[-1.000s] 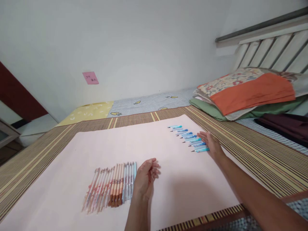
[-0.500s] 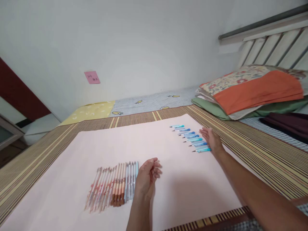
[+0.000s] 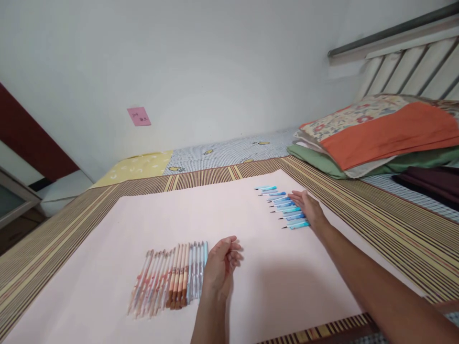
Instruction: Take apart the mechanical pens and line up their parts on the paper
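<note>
On a pale pink sheet [image 3: 172,217], several blue and teal pens [image 3: 287,208] lie in a loose column, their dark tips pointing left. My right hand [image 3: 307,206] is at the right ends of these pens, fingers stretched out and partly covering a few of them. My left hand [image 3: 220,267] rests beside a packed row of pens, its fingers loosely curled and apart, holding nothing. That row has clear pens with reddish marks [image 3: 150,282], peach pens with brown ends [image 3: 179,277] and grey-blue pens [image 3: 197,267]. The left wrist hides part of the row's right side.
A striped mat [image 3: 64,239] lies beneath the sheet. Folded bedding with an orange band [image 3: 390,129] is piled at the back right, near dark folded cloth [image 3: 426,186]. A pink note [image 3: 139,116] sticks to the wall behind.
My right hand has moved slightly left against the ends of the blue pens, and the lower pens have shifted left into a straighter column. My left hand stays nearly still.
</note>
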